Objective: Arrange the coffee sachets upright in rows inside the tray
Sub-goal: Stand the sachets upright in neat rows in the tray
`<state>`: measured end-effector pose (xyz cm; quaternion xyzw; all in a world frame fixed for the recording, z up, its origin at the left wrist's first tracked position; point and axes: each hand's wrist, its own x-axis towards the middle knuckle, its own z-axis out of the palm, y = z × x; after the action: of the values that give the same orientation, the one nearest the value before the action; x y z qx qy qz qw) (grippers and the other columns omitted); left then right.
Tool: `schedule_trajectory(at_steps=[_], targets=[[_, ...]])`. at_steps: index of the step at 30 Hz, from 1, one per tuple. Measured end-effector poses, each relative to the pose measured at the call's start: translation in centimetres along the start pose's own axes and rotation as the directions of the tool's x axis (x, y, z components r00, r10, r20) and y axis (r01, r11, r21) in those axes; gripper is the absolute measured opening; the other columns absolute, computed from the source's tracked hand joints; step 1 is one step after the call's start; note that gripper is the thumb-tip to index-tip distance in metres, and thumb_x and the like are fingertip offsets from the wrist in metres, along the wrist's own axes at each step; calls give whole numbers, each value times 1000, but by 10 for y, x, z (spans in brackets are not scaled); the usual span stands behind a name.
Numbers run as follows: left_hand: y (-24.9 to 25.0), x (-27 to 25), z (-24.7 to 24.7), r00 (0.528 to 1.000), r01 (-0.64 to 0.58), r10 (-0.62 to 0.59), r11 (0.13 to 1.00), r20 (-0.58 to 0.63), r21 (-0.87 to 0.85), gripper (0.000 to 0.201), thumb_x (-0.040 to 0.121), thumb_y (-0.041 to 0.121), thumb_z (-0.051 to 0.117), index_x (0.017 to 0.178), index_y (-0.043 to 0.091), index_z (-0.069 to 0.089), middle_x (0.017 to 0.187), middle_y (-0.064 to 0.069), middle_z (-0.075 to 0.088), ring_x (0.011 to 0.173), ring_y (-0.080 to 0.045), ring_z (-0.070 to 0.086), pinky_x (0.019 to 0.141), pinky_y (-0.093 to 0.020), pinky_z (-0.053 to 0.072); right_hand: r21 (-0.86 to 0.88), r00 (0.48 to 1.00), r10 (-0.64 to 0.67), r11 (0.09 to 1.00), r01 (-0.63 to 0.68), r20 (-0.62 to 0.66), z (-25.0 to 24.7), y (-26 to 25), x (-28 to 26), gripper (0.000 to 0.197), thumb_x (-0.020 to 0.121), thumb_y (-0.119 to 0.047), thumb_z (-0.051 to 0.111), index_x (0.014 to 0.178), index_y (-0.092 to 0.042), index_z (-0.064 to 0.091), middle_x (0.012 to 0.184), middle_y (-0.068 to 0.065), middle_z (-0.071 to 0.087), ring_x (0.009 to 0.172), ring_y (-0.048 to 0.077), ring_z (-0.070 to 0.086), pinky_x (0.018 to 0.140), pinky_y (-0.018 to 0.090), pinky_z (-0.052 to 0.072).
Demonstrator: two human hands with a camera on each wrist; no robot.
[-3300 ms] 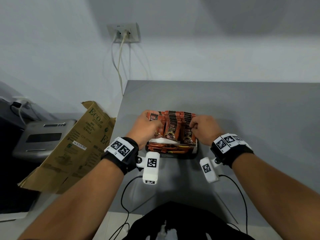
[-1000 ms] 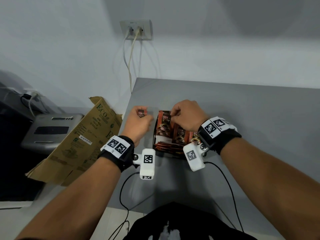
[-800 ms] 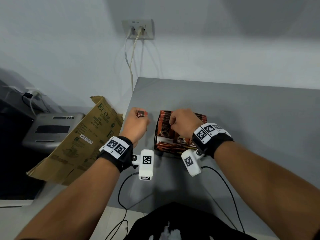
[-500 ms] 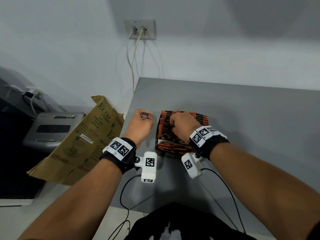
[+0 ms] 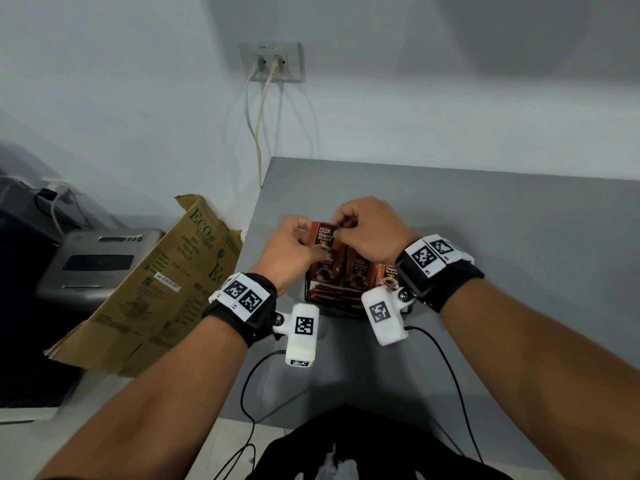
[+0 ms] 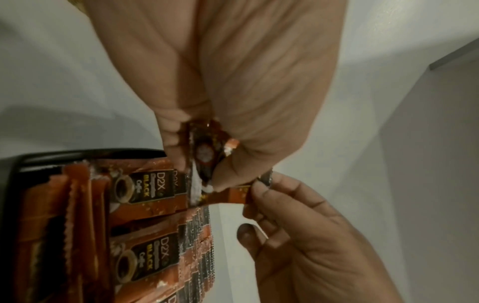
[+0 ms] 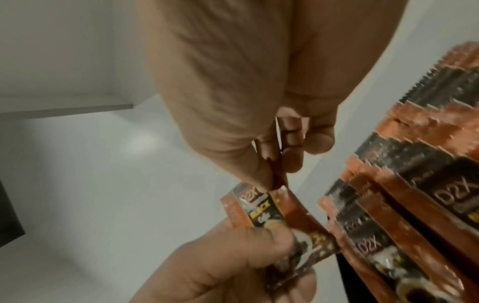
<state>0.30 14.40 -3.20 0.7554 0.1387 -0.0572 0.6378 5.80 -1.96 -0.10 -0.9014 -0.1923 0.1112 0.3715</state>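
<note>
Left hand [image 5: 292, 249] grips sachet [image 5: 323, 239], right hand [image 5: 369, 228] pinches top

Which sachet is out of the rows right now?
The sachet pinched by both the left hand and right hand, above the tray's left end; the others stand packed inside.

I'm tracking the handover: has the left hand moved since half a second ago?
Yes. The left hand moved right, from beside the tray to over its left edge, meeting the right hand on the held sachet.
</note>
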Motion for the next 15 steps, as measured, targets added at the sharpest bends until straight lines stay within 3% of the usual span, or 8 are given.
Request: schedule_trajectory(at_steps=[2, 5, 9, 15], targets=[[1, 2, -2, 997, 1, -1, 1000, -73, -10, 39, 80, -7, 71, 106, 16, 54, 92, -3, 64, 80, -14, 63, 67, -22, 50, -46, 998, 39, 998, -41, -41, -4, 6, 2, 12, 84, -12, 69, 87, -23, 74, 77, -11, 69, 76, 6, 66, 73, 17, 50], [-4, 4, -10, 989, 10, -1, 998, -150, 56, 29, 85, -1, 61, 103, 20, 55, 89, 0, 59, 79, -14, 55, 72, -25, 46, -170, 994, 94, 982, -83, 54, 5, 15, 0, 11, 87, -9, 68, 93, -18, 71, 81, -10, 64, 82, 12, 65, 74, 23, 49], [-11, 3, -15, 990, 27, -14, 995, -137, 95, 25, 85, -1, 59, 100, 19, 58, 84, -1, 55, 75, -15, 52, 70, -27, 45, -281, 982, 98, 958, -49, 162, 27, 19, -2, 16, 87, -8, 66, 98, -19, 67, 95, -4, 61, 94, 20, 64, 76, 24, 45], [-19, 0, -15, 992, 46, -30, 990, -120, 133, 18, 87, 2, 60, 98, 17, 60, 83, 0, 54, 73, -15, 51, 69, -28, 44, -367, 973, 91, 930, -7, 212, 40, 19, 1, 27, 91, -5, 63, 115, -16, 67, 121, 5, 62, 112, 22, 58, 89, 28, 47]])
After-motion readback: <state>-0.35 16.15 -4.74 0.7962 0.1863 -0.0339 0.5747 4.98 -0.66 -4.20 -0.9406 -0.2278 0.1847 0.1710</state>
